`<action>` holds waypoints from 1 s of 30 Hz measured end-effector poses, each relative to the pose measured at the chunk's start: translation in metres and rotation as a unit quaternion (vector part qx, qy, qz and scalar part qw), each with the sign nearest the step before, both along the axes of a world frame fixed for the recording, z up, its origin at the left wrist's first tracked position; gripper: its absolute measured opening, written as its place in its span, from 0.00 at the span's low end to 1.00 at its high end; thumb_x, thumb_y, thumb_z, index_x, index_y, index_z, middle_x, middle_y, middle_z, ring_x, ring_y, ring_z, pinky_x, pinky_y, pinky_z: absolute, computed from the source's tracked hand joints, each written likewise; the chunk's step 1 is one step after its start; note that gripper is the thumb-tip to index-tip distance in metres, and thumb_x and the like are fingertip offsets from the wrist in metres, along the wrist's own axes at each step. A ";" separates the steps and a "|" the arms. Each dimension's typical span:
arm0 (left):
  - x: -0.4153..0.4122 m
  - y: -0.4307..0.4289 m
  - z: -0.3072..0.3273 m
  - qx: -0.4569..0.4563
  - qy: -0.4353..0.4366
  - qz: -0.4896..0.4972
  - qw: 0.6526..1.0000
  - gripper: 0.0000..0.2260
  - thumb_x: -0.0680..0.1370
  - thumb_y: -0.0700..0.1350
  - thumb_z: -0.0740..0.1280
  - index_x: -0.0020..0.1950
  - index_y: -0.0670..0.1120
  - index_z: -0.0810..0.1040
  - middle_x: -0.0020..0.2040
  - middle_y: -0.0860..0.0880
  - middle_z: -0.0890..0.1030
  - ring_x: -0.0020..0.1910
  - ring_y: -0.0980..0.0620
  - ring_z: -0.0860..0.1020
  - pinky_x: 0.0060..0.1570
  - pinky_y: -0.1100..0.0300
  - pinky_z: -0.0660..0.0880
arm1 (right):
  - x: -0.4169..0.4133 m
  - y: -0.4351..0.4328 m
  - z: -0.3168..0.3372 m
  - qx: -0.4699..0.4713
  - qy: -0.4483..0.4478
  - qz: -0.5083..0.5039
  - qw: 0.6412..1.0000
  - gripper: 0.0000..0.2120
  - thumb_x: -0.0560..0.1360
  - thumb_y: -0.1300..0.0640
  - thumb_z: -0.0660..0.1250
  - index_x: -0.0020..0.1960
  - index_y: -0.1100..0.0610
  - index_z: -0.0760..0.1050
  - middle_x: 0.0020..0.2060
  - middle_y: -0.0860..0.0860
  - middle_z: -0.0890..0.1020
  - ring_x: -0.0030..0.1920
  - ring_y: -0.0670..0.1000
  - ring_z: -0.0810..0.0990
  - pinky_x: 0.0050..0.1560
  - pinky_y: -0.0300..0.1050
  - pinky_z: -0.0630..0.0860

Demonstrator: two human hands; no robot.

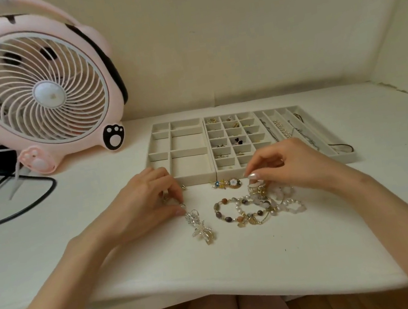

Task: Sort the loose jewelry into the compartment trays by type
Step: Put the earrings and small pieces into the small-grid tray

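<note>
Several loose pieces lie on the white table (240, 260) in the middle of the frame, just below the trays: a crystal starfish charm (202, 227), a heap of beaded bracelets (253, 207) to its right, gold rings (257, 189) at the heap's top edge, and a small flower charm (228, 183) close to the tray fronts. The left hand (146, 202) pinches the upper end of the starfish charm between thumb and forefinger, its other fingers curled. The right hand (292, 165) hovers over the gold rings with thumb and forefinger tips drawn together; whether they hold anything I cannot tell. One piece at a time seems wisest, lifted clear so that no bracelet drags along. The starfish charm looks too big for the small-grid tray (215, 134). The wide-compartment tray (188, 164) left of it would suit better, while the long-slot tray (349, 156) at right carries necklaces. A pink fan (40, 91) stands upper left.
</note>
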State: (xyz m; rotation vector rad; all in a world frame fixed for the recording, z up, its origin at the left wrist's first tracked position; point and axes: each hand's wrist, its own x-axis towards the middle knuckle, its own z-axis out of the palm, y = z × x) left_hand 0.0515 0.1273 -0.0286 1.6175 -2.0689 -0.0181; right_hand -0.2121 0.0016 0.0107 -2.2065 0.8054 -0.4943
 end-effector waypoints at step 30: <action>-0.094 -0.145 0.028 0.041 0.025 -0.084 0.995 0.10 0.72 0.48 0.72 0.49 0.46 0.77 0.46 0.54 0.74 0.46 0.56 0.69 0.45 0.64 0.66 | -0.026 -0.034 -0.015 -0.102 -0.145 -0.224 0.958 0.04 0.73 0.60 0.70 0.44 0.52 0.81 0.29 0.49 0.82 0.27 0.39 0.77 0.40 0.47 0.79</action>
